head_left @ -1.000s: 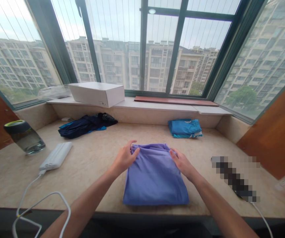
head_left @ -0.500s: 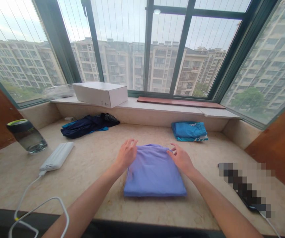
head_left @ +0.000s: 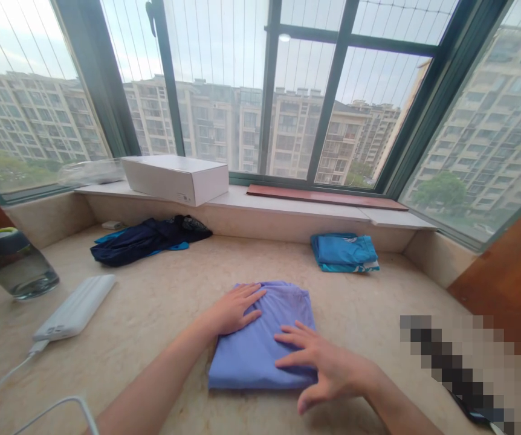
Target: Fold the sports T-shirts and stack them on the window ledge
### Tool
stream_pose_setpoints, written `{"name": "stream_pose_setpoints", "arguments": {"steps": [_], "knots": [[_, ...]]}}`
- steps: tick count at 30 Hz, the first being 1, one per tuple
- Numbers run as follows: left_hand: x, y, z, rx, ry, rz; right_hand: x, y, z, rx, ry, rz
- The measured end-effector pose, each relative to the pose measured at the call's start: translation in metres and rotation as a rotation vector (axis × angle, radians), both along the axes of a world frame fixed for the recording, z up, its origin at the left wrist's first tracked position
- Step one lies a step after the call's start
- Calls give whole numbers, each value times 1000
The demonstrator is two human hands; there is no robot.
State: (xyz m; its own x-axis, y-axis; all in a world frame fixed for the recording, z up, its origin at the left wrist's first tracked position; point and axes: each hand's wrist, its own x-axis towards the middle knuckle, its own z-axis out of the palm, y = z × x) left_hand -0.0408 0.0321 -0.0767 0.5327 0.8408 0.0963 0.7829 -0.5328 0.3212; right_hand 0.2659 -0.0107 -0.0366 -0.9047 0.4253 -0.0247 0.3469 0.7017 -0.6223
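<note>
A folded lavender garment (head_left: 260, 356) lies flat on the stone counter (head_left: 161, 314) in front of me. My left hand (head_left: 240, 308) rests flat on its upper left part, fingers stretched out. Over its right side is my right hand (head_left: 310, 356), fingers spread, with the thumb reaching past the near right edge. Whether the right fingertips press on the cloth or hover just above it, I cannot tell. Neither hand grips anything.
Dark blue clothing (head_left: 145, 241) lies at the back left, a folded blue garment (head_left: 344, 252) at the back right. Left stand a water bottle (head_left: 20, 266) and a white power bank (head_left: 77, 308) with a cable. A white box (head_left: 174, 179) sits on the sill; a blurred dark object (head_left: 460, 374) lies right.
Both hands have left the garment's far corners. The left now lies flat on it; the right has come nearer, spread over its right side. My view has shifted slightly.
</note>
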Motion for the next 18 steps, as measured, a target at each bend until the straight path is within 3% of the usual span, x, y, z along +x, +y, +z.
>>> {"name": "stream_pose_setpoints", "arguments": {"steps": [8, 12, 14, 16, 18], "knots": [[4, -6, 4, -18, -46, -23, -7, -11, -6, 261, 72, -65], [15, -13, 11, -103, -179, -204, 1, -15, 23, 327, 99, -148], [21, -12, 9, -190, -308, -265, 3, -11, 41, 281, 84, -242], [26, -7, 3, -296, -480, -166, 2, 1, 54, 180, 69, -343], [27, -1, -3, -411, -694, 30, -2, 21, 56, 80, 62, -421]]}}
